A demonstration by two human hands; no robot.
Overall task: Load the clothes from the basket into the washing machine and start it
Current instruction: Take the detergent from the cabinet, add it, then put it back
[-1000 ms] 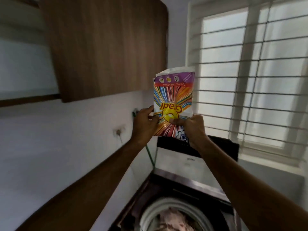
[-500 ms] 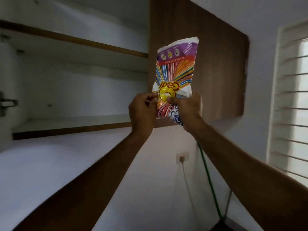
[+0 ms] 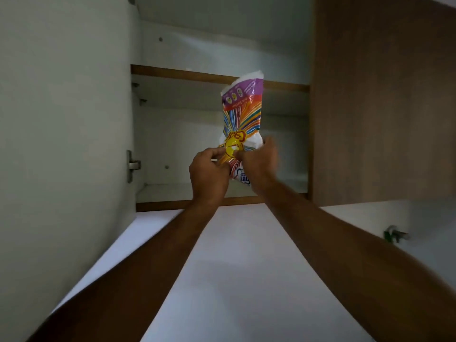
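Note:
A colourful detergent packet (image 3: 242, 112), striped with a purple top and a yellow emblem, is held upside down in front of an open wall cabinet (image 3: 222, 203). My left hand (image 3: 208, 175) pinches its lower left part. My right hand (image 3: 259, 164) grips its lower right side. Both arms are stretched upward. The washing machine and the basket are out of view.
The cabinet's white door (image 3: 64, 119) stands open at the left, with a metal hinge (image 3: 132, 166) on it. A shelf (image 3: 217, 77) divides the cabinet. A closed wooden door (image 3: 382, 99) is at the right. Below it a green-tipped tap fitting (image 3: 392, 234) sticks from the white wall.
The view has swung up and left from the washing machine and window to the open cabinet. Both hands have carried the packet up in front of the cabinet's lower compartment.

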